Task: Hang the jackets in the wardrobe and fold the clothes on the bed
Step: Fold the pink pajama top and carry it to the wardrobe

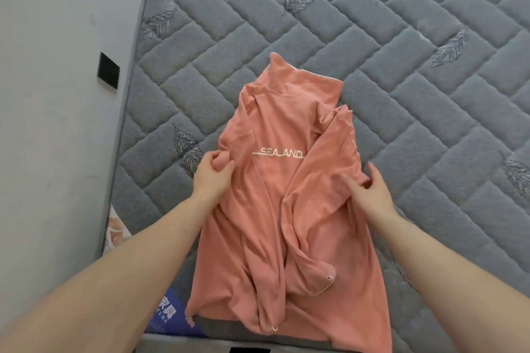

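Pink garment point(275, 180) on quilted mattress point(401, 80)

The shirt point(275, 195) lies on the mattress point(401, 66), near its near edge. The wall point(57, 94) is left of the mattress.

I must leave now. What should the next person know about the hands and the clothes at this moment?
Left hand grips the left edge of the pink top. Right hand pinches its right side.
The top lies on the grey mattress, collar away from you, printed side up. The right sleeve is already folded across the body.
Left: fold the left side in, then fold it up. No jackets or wardrobe in view.
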Available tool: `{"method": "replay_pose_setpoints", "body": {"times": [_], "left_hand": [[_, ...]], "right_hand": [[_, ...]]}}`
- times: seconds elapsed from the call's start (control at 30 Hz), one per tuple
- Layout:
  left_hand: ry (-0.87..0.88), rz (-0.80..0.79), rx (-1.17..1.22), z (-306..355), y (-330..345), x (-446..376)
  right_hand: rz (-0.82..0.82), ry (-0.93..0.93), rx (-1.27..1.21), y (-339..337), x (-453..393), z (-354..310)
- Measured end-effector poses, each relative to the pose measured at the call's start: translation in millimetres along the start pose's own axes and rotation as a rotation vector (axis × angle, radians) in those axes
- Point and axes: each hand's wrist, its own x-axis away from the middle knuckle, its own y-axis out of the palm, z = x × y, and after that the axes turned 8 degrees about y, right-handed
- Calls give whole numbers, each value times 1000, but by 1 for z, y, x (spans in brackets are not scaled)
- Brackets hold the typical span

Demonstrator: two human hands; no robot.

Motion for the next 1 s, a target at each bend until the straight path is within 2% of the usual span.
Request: {"method": "replay_pose_setpoints", "body": {"times": [0.07, 0.13, 0.2, 0.23, 0.3, 0.37, 0.47, 0.57, 0.67, 0.77, 0.87, 1.0], "left_hand": [[27, -6, 238, 12, 9, -2], [-26, -112, 291, 15, 15, -3], [-101, -209, 70, 12, 12, -10], [-126, -206, -43, 12, 8, -18], [-69, -118, -96, 26, -1, -42], [27, -63, -91, 53, -3, -73], [133, -99, -172, 91, 15, -119], [114, -172, -191, 114, 41, -151], [78, -210, -83, 123, 57, -168], [49, -222, -21, 128, 60, -166], [130, -175, 8, 131, 53, -153], [215, -257, 235, 139, 29, -117]], "right_hand": [[-90, 29, -114, 7, -10, -5], [-112, 51, -113, 10, -13, -5], [-40, 90, 54, 8, -17, -8], [33, 104, 113, 5, -20, -13], [162, 60, 75, 0, -30, -31], [193, -45, 25, 1, -44, -58], [127, -133, 52, 15, -73, -102], [63, -94, 26, 32, -102, -137], [31, -65, -30, 42, -122, -154], [-42, -53, -16, 38, -128, -160], [-164, -49, 15, 30, -124, -164], [-220, -225, -137, 20, -101, -166]]}}
